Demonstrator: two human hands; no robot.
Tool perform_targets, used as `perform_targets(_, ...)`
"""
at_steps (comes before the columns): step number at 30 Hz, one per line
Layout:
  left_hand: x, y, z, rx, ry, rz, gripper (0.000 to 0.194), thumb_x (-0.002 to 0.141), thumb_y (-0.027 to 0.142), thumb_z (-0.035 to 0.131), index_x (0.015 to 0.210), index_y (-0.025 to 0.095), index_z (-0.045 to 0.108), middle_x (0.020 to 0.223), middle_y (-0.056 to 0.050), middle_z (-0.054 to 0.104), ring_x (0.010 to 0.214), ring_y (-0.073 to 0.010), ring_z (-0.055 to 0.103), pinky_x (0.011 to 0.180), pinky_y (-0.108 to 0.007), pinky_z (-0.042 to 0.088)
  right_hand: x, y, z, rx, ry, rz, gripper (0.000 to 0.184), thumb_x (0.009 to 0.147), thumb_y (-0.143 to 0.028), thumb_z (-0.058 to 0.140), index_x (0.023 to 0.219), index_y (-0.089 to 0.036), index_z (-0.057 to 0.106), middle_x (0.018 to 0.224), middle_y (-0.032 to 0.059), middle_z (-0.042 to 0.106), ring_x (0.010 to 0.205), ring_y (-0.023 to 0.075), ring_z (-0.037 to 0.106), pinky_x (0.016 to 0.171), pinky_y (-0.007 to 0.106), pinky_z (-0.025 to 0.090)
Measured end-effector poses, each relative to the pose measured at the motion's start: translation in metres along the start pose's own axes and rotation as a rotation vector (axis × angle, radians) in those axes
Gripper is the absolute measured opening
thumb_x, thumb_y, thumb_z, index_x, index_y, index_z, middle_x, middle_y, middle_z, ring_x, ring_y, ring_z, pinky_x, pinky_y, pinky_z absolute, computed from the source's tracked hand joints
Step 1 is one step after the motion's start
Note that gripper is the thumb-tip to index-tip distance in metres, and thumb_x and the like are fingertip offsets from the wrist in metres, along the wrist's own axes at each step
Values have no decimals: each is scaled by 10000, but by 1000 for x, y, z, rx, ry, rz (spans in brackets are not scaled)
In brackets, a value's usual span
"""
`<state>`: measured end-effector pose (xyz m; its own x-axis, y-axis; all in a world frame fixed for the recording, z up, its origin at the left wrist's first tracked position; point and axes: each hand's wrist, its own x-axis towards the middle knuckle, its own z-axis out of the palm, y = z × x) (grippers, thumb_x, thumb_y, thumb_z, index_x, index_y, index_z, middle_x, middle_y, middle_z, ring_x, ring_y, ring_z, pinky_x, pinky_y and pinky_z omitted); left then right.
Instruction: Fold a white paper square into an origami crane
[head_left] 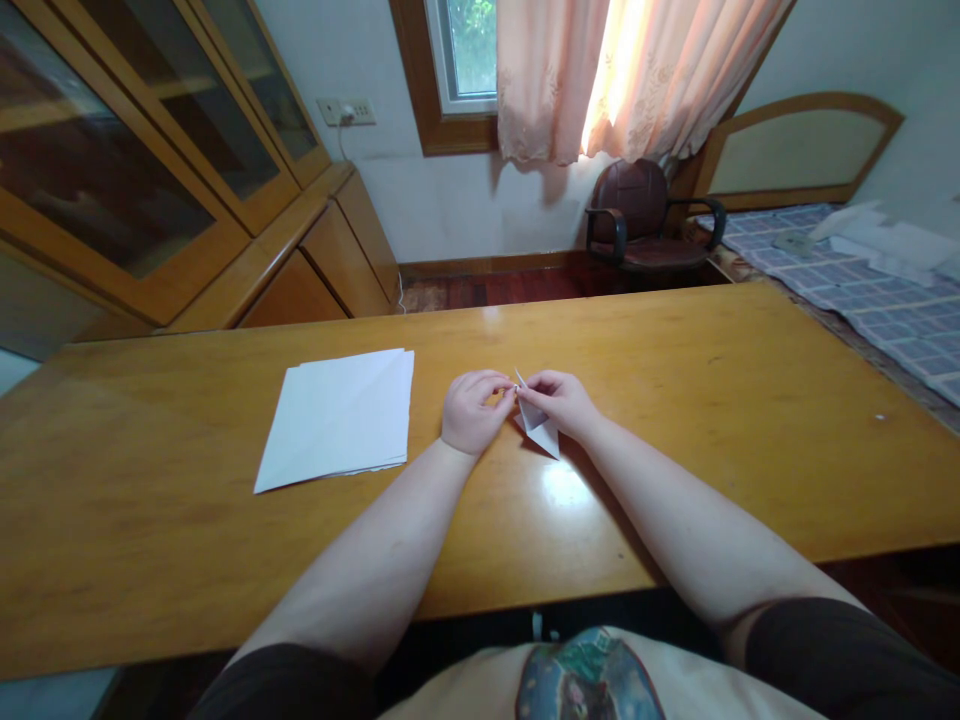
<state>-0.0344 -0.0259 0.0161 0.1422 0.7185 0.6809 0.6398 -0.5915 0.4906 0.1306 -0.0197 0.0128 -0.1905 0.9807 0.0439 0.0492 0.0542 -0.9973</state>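
A small folded piece of white paper sits between my two hands, just above the wooden table near its middle. My left hand is curled, its fingertips pinching the paper's upper tip. My right hand is also closed, its fingers pinching the same folded paper from the right. The paper's lower point hangs down towards the tabletop. A stack of flat white paper sheets lies on the table to the left of my left hand.
A wooden cabinet with glass doors runs along the left wall. Beyond the table stand a dark armchair and a window with a pink curtain. A bed with a checked cover lies at the right.
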Motion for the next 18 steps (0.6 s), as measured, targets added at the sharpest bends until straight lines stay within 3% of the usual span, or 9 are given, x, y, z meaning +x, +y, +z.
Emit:
perform_targets(10,0,1,1,-62,-45,-36,115,843,264,577,856,201,673,851,-35,707,749,-144,626,779,-307,508,0,2,-2,-43,8,-40,337,649,-513,715,706,-181,698,679,34,679,607,148,584,583,272,449)
perform_targets(18,3,-3,-3,14,-137,24,76,811,269,612,781,214,655,784,-16,701,793,-173,636,794,-329,475,0,-1,-2,-32,-25,-12,350,632,-510,724,680,-166,680,627,24,646,577,138,557,554,263,433)
